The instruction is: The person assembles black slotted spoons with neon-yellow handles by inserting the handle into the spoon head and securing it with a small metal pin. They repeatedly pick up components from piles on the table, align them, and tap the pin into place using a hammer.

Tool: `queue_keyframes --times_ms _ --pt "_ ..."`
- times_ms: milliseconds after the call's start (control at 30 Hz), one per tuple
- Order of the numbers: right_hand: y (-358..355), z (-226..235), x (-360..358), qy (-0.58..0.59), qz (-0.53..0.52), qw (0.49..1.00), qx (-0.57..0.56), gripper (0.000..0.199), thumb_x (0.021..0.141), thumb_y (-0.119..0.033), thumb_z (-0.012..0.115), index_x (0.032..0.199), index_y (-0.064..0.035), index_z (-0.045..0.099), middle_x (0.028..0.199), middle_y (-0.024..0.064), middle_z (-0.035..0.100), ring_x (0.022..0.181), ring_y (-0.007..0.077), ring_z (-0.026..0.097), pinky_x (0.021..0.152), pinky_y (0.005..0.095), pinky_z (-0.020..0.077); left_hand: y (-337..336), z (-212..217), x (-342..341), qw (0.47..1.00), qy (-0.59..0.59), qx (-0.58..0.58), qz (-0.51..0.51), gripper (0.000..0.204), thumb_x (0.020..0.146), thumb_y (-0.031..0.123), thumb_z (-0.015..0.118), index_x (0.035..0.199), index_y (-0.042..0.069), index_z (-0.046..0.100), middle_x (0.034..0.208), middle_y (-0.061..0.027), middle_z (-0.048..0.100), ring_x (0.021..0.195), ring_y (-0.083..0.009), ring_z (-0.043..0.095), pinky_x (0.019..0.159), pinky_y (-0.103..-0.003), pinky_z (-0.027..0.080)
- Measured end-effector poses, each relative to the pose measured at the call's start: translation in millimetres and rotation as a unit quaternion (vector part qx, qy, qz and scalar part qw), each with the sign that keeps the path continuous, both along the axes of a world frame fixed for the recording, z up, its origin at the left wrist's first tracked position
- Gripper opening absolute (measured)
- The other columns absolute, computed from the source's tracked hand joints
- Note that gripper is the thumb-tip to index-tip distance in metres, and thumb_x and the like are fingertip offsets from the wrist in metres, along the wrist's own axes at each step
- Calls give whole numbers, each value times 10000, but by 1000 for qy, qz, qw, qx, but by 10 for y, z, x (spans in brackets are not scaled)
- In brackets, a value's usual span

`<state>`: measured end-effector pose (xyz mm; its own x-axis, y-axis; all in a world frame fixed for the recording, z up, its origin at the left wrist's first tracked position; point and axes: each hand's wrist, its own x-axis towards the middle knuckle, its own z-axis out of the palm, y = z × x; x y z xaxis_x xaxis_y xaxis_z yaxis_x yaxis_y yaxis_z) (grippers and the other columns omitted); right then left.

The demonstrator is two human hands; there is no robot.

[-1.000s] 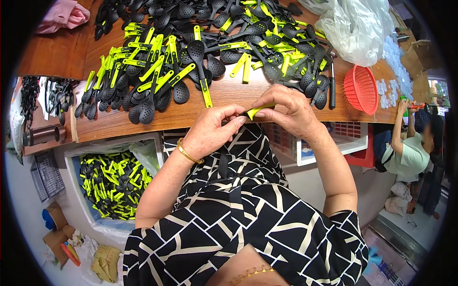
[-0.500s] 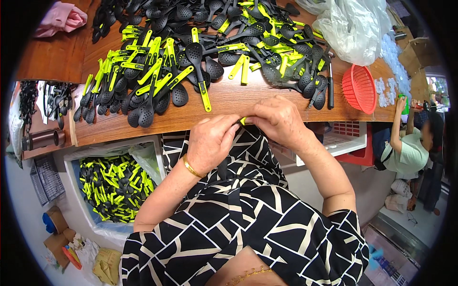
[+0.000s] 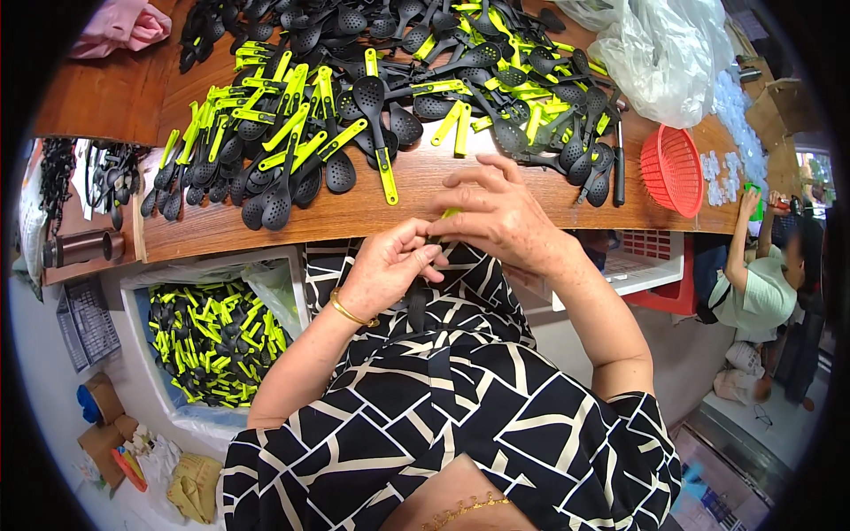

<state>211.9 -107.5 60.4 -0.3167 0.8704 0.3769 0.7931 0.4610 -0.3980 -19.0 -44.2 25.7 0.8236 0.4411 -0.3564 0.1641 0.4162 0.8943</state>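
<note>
My left hand (image 3: 390, 267) and my right hand (image 3: 503, 219) meet at the table's front edge, above my lap. Between their fingertips is a small lime-green and black piece (image 3: 450, 213), mostly covered, so its full shape cannot be made out. The left thumb and fingers pinch its dark end. Right-hand fingers bend over the green part, the upper ones lifted and apart. Just beyond, a black slotted spoon (image 3: 369, 96) lies near a lime-green handle (image 3: 387, 175), with two loose green strips (image 3: 461, 130) to their right.
Black spoons with green handles (image 3: 266, 177) heap across the wooden table (image 3: 496, 181). A red basket (image 3: 670, 173) and clear plastic bags (image 3: 660, 66) are at right. Lower left, a lined bin (image 3: 297, 283) holds many green-and-black pieces. Another person (image 3: 753, 283) works at far right.
My right hand has turned and raised its fingers, spreading the upper ones. The left hand's fingers have shifted on the piece, its thumb lower. The view has shifted slightly.
</note>
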Motion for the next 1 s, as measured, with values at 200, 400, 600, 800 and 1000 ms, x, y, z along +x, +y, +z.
queue_keyframes --times_ms 200,400,600,800,1000 --pt "648 -107 292 -103 -137 983 57 244 868 -144 718 1106 -161 770 1088 -12 741 1058 211 648 955 383 445 106 -147 32 994 30 -7 106 212 1081 126 615 1261 15 597 1051 -103 758 924 -157 751 797 -266 593" --pt "861 -328 470 -212 -86 973 40 244 862 -172 662 1076 -185 777 1039 -33 716 1029 188 638 943 364 448 166 -160 22 989 -1 -37 141 272 1073 140 634 1300 1 576 1070 -144 754 895 -187 759 777 -287 610" --pt "489 -166 97 573 -131 805 -82 305 975 10 715 1271 -26 650 1167 48 720 1095 115 665 956 301 560 144 -175 110 985 -17 -37 170 307 1065 77 628 1350 -20 565 1117 -178 755 974 -218 768 826 -295 625" --pt "279 -211 -165 577 -128 781 -201 319 954 -20 761 1252 -19 647 1169 40 700 1110 109 669 961 293 570 134 7 178 987 -25 -20 161 313 1057 71 642 1348 -22 578 1124 -151 760 998 -200 765 848 -283 619" --pt "248 -325 -182 572 -127 787 -190 325 954 -27 768 1255 -33 648 1148 23 707 1065 91 660 974 277 559 109 26 195 988 -13 -19 155 288 1060 76 635 1328 -23 599 1092 -118 763 982 -170 761 829 -257 603"
